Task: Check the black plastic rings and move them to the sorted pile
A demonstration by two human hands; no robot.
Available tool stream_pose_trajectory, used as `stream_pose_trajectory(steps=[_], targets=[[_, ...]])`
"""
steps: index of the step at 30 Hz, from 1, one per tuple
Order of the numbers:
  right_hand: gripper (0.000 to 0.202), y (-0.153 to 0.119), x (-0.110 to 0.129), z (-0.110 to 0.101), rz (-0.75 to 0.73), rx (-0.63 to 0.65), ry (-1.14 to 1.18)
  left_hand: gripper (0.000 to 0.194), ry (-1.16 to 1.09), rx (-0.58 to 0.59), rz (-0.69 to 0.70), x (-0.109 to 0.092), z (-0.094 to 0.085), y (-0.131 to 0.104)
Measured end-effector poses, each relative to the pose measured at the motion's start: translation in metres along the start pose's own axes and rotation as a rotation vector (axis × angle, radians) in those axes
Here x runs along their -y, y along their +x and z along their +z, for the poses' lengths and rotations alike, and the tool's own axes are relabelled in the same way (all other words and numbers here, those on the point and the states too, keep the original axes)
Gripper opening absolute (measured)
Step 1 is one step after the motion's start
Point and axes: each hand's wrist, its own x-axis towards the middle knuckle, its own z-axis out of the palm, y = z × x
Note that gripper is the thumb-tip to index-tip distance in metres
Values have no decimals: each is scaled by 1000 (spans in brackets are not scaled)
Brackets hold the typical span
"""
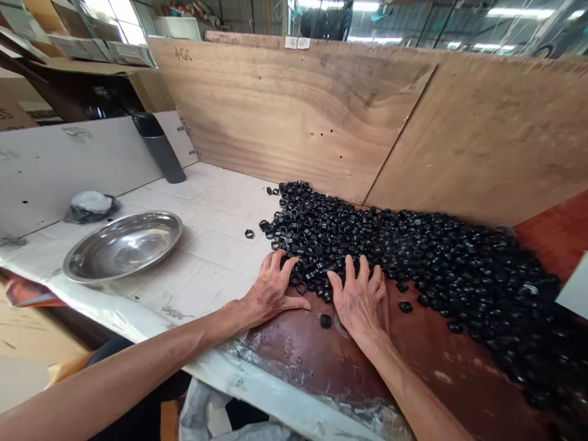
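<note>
With left hand (271,286) and right hand (361,300) spread wide, touched the edge of the black parts (390,240) heaped along the wooden board (294,110). Saw most piled, with few strays (326,321); could not judge any finished share.

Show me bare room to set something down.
Free: the white surface between the steel bowl and the black pile, bar a few stray rings; also the red-brown patch between the right forearm and the pile. Crowded: the pile, against the plywood, where left hand and right hand reach its edge.
</note>
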Motion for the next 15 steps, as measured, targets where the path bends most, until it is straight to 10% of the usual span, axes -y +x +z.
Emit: stream_pose_trajectory(steps=[5,10,15], targets=[[40,-4,-12,-39,-225,-113,437,115,35,-59,58,-6,-10,-8],[12,-12,-12,-70,-469,500,571,64,36,-111,176,-23,-28,-23],[25,-15,-7,-65,-516,632,540,24,34,86,154,-39,-23,-21]])
